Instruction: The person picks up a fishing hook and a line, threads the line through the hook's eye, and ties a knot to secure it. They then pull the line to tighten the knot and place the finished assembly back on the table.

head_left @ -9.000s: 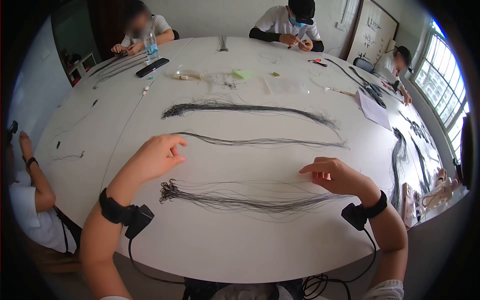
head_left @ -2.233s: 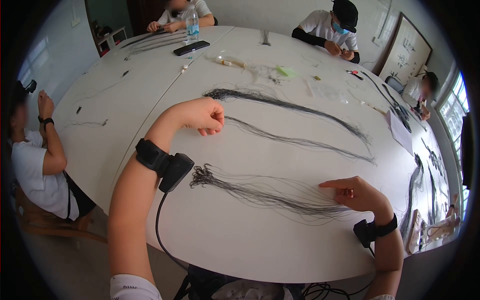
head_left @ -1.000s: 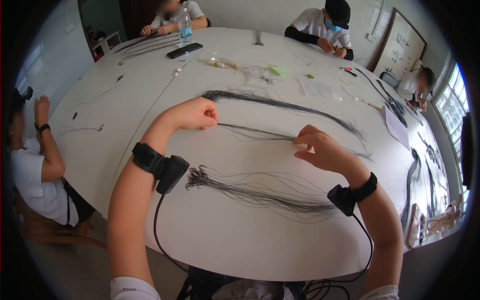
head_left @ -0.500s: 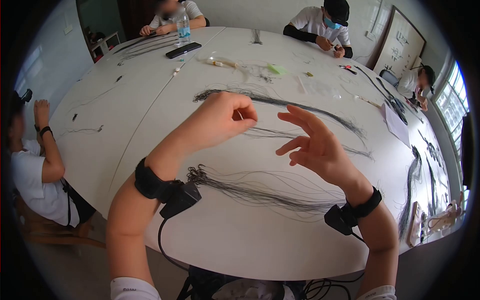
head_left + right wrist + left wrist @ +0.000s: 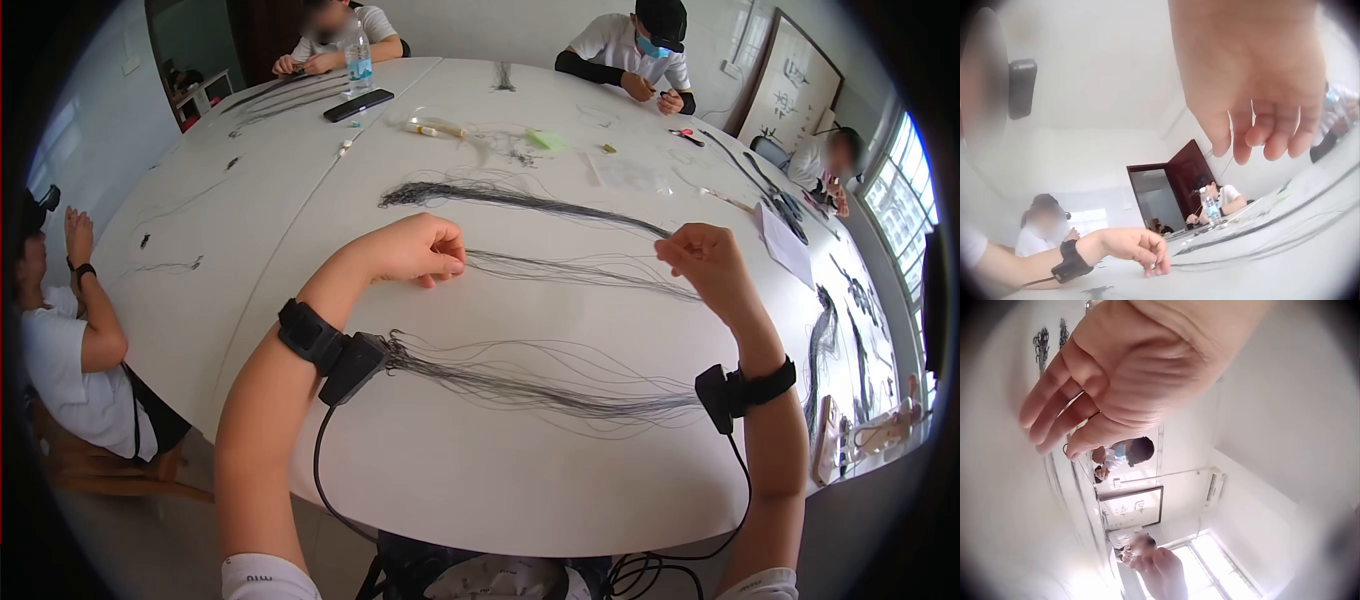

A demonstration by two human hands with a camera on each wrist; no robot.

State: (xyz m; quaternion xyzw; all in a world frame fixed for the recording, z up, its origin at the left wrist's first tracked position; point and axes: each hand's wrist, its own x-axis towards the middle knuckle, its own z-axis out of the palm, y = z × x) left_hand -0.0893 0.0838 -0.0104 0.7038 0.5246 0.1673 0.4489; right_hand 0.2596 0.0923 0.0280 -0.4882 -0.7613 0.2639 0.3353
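My left hand [image 5: 425, 248] is at the left end of a middle bundle of thin dark lines [image 5: 560, 268], its fingers curled and thumb pressed in. In the left wrist view a small dark hook-like end [image 5: 1065, 449] shows at the fingertips of that left hand [image 5: 1110, 387]. Opposite, my right hand [image 5: 705, 255] has its thumb and fingertips drawn together in a pinch, where a fine line from the left hand seems to reach. The right wrist view shows that hand [image 5: 1260, 94] with bent fingers. A larger bundle [image 5: 550, 395] with curled left ends lies nearer me.
Another dark bundle [image 5: 520, 197] lies beyond the hands. Farther back are a green paper [image 5: 545, 140], a black phone [image 5: 358, 106] and a water bottle [image 5: 358, 62]. Paper sheets [image 5: 783, 245] and more bundles [image 5: 820, 335] lie on the right. Several people sit around the table.
My hands came close together over the middle bundle half a second ago. They have since moved apart: the left back to the bundle's left end, the right far rightward with its spread fingers now drawn in.
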